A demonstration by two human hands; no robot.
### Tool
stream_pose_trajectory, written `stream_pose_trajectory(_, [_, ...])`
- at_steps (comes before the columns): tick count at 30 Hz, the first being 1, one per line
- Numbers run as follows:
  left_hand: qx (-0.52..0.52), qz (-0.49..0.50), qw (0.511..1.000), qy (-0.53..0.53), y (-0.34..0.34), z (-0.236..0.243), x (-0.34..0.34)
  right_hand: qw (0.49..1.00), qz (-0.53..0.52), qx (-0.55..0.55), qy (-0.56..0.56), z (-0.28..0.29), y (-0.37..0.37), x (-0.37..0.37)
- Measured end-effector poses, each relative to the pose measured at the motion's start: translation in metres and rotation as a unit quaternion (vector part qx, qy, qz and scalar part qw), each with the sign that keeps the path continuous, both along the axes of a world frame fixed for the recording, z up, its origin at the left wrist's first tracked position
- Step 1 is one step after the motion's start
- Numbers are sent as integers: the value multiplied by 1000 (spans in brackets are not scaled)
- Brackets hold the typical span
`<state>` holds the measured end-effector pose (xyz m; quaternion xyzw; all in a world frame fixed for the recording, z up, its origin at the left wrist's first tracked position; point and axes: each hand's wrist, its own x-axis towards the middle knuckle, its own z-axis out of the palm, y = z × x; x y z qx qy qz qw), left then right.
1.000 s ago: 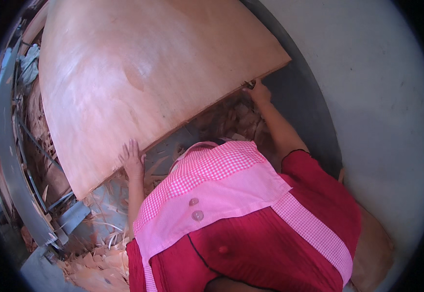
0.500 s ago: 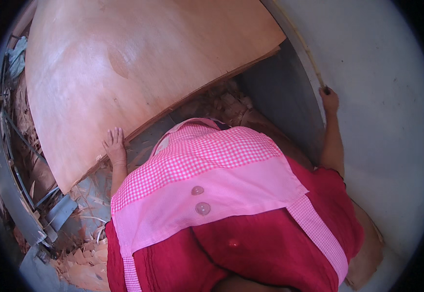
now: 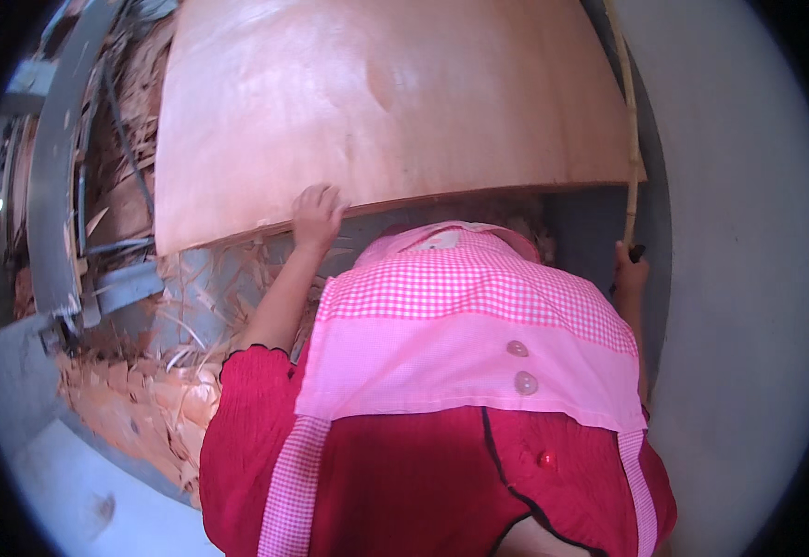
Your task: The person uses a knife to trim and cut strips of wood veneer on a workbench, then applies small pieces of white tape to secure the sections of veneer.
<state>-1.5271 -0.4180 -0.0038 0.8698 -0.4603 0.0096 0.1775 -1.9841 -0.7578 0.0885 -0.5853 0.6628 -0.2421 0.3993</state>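
A wide stack of thin, pale reddish-brown wood veneer sheets (image 3: 395, 111) spreads out in front of me. My left hand (image 3: 318, 213) rests at the stack's near edge, its fingers lying over the top sheet. At the right, my right hand (image 3: 629, 269) is closed round the lower end of a long bamboo stick (image 3: 634, 139). A small black piece shows at that grip; I cannot make out what it is. The stick reaches forward along the stack's right side, overlapping its corner in view.
Torn veneer scraps (image 3: 158, 399) lie heaped on the floor at the left. Beyond them stands a grey metal frame (image 3: 56, 186) with thin bars and more scraps. A pale grey surface (image 3: 738, 232) runs along my right. My pink checked apron (image 3: 469, 362) hides part of the near area.
My view has turned, so the stack sits further right and squarer to me. The right hand has drawn closer to the stack with the bamboo stick; the left hand's spread fingers have come together.
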Motion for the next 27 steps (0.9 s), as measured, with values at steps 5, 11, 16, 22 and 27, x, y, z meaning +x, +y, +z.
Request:
stream_pose_trajectory(5, [-63,209,973,72,-88,20,24,982,54,96,-154,-2,30,107])
stream_pose_trajectory(11, [-26,342,918,200,-112,-8,31,985,94,100,-109,-42,24,141])
stream_pose_trajectory(16, [-115,320,863,373,-100,-26,49,989,139,10,-52,-80,23,152])
stream_pose_trajectory(22, [-125,260,836,467,-88,-45,72,850,373,-198,315,-49,36,171])
stream_pose_trajectory(27, [-85,200,869,445,-90,-38,74,705,689,-158,45,-36,81,275])
